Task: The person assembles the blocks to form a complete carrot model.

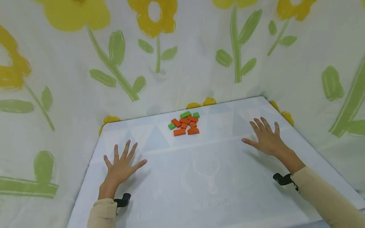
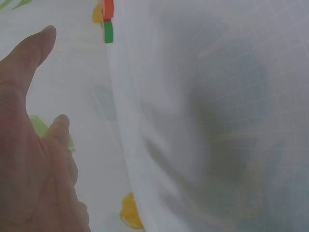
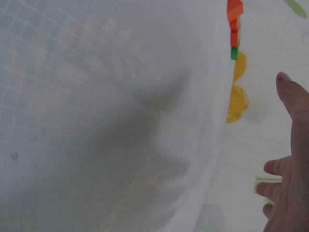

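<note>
A small heap of orange blocks (image 1: 184,124) with a few green blocks (image 1: 185,114) lies near the far edge of the white table (image 1: 199,177). My left hand (image 1: 122,163) hovers low over the table at the near left, fingers spread and straight, holding nothing. My right hand (image 1: 265,136) is over the right side, palm down, fingers spread, also holding nothing. Both hands are well short of the blocks. The left wrist view shows my thumb (image 2: 29,53) and a distant orange and green block (image 2: 108,19). The right wrist view shows fingers (image 3: 292,96) and blocks (image 3: 235,24) at the edge.
A white cloth printed with yellow flowers and green stems (image 1: 114,63) walls in the table at the back and both sides. Faint pale print shows on the table cover (image 1: 208,177). A black wrist mount (image 1: 124,200) sits at each sleeve.
</note>
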`<state>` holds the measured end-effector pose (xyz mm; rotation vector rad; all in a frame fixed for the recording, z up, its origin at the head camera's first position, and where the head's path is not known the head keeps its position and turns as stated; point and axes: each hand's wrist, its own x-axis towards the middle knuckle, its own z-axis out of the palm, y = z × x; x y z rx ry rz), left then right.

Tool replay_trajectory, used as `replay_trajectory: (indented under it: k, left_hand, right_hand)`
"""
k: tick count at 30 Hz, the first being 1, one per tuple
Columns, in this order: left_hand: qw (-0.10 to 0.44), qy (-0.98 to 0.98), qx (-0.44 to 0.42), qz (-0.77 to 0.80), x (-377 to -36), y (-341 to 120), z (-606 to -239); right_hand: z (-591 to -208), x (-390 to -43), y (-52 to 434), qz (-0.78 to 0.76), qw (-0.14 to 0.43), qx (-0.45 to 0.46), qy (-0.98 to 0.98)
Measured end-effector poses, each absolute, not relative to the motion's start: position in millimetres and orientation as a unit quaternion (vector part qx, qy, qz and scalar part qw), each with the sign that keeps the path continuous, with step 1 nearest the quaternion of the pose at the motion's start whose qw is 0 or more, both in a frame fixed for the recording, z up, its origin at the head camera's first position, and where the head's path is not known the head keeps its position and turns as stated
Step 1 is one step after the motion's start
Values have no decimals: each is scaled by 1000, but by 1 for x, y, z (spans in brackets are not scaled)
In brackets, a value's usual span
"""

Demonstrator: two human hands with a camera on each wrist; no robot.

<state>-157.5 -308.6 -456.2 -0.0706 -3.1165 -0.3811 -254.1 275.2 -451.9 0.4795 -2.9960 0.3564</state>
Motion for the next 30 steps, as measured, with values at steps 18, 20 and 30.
replay_trajectory:
  k: [18, 20, 30]
  left_hand:
    - [110, -942, 38, -316, -209, -155, -455]
    - [109, -945, 48, -305, -217, -138, -457]
    - [89, -955, 93, -266, -238, -85, -469]
  right_hand:
    - [-452, -274, 207, 179, 100, 219, -954]
    - [-453, -277, 195, 183, 86, 216, -955]
    - [-451, -299, 159, 195, 67, 238, -949]
